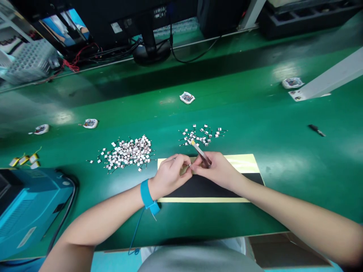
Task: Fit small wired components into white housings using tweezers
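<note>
My left hand (172,172), with a blue wrist strap (146,193), is closed in a pinch over the sheet. A tiny whitish part (190,165) shows at its fingertips, mostly covered by fingers. My right hand (212,168) meets it there, wrapped round metal tweezers (202,154) whose yellow-marked end points away from me. Both hands are above a black sheet with yellow borders (210,189). Beyond them lies a small scatter of white parts with short leads (204,139). A larger heap of the same parts (132,149) is to the left.
White-rimmed circuit modules (187,98) are spaced along the green bench (283,151). At left stand a blue machine (31,211) and several yellow-wrapped cells (24,160). A black-handled tool (317,130) and a slanted metal post (329,77) are at right; a monitor stand (150,51) is behind.
</note>
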`<move>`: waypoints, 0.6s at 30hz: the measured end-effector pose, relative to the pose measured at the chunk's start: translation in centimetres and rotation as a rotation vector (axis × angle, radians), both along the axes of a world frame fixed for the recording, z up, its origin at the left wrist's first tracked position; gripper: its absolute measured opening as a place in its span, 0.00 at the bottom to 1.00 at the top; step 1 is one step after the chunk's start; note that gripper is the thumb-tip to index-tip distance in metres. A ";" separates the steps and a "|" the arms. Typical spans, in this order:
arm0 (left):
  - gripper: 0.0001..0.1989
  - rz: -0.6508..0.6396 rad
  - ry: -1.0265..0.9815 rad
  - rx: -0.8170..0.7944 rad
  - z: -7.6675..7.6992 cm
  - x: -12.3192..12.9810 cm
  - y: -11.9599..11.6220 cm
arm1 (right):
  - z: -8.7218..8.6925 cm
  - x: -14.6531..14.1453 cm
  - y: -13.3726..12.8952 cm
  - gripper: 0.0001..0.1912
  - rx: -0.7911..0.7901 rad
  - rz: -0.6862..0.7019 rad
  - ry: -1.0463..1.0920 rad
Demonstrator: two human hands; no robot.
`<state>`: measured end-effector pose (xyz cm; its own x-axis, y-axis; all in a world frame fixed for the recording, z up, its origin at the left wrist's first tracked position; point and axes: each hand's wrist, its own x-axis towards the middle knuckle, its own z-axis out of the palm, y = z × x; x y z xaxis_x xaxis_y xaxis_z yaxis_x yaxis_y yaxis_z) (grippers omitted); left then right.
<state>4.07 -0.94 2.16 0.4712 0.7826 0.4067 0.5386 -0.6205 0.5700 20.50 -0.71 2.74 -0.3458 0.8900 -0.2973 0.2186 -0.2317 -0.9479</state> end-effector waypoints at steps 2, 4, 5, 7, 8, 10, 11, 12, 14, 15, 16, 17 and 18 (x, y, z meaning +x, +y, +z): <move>0.07 0.007 -0.019 -0.025 0.2 -0.1 0.0 | -0.1 0.1 0.1 0.14 -0.006 -0.009 0.019; 0.07 0.021 -0.038 -0.063 0.5 -0.1 0.0 | -0.1 0.4 0.3 0.17 0.008 -0.023 0.037; 0.08 0.027 -0.046 -0.086 0.6 -0.2 0.0 | 0.0 0.5 0.4 0.18 0.021 -0.032 0.043; 0.09 0.030 -0.055 -0.133 0.8 -0.2 0.1 | 0.1 0.8 0.7 0.19 0.050 -0.046 0.046; 0.09 0.025 -0.056 -0.154 0.9 -0.2 0.1 | 0.2 0.9 0.8 0.19 0.064 -0.046 0.043; 0.09 0.007 -0.050 -0.184 0.9 -0.3 0.3 | 0.4 1.0 0.9 0.19 0.088 -0.028 0.027; 0.09 -0.004 -0.045 -0.193 0.9 -0.3 0.3 | 0.5 1.0 0.9 0.19 0.101 -0.012 0.014; 0.09 -0.014 -0.037 -0.197 0.9 -0.3 0.4 | 0.5 1.0 0.9 0.18 0.116 0.006 -0.003; 0.08 -0.036 -0.017 -0.192 0.8 -0.2 0.5 | 0.6 0.9 0.6 0.16 0.159 0.029 -0.055; 0.08 -0.048 -0.004 -0.182 0.7 -0.1 0.4 | 0.6 0.9 0.4 0.15 0.188 0.032 -0.091; 0.07 -0.062 0.009 -0.168 0.7 0.0 0.4 | 0.7 0.8 0.2 0.13 0.223 0.028 -0.134; 0.07 -0.078 0.023 -0.151 0.6 0.2 0.3 | 0.7 0.7 0.0 0.12 0.264 0.020 -0.181; 0.06 -0.096 0.037 -0.135 0.5 0.4 0.3 | 0.7 0.6 -0.2 0.12 0.309 0.009 -0.231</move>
